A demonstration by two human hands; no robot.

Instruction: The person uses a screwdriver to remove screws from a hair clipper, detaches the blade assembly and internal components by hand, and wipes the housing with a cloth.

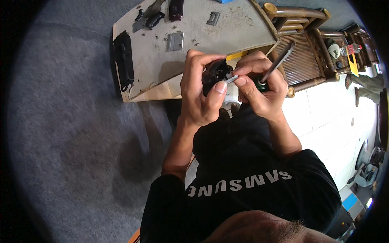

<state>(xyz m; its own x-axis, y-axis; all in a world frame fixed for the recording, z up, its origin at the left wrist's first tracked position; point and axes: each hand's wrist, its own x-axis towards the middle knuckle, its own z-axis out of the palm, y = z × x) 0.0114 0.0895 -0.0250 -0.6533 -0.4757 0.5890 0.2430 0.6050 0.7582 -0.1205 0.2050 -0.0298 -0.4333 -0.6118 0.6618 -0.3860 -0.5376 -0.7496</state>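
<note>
My left hand (195, 91) is closed around a black plastic housing (213, 74), its open, hollowed side turned toward my right hand. Between the fingertips of both hands sits a small, slim grey piece (231, 79) at the housing's edge; its exact kind is too small to make out. My right hand (265, 87) pinches that piece with thumb and forefinger. Tucked in the same palm is a screwdriver (278, 64), its metal shaft pointing up and to the right, away from the housing. Its dark green handle is mostly hidden by my fingers.
Beyond my hands stands a worn pale table (227, 38). On it lie a metal plate (175, 41), a small metal bracket (213, 18), a long black part (123, 60), several dark pieces and loose screws. Bamboo chairs (300, 60) flank its right, with a bottle (351, 49) and another person's legs (366, 87) farther off.
</note>
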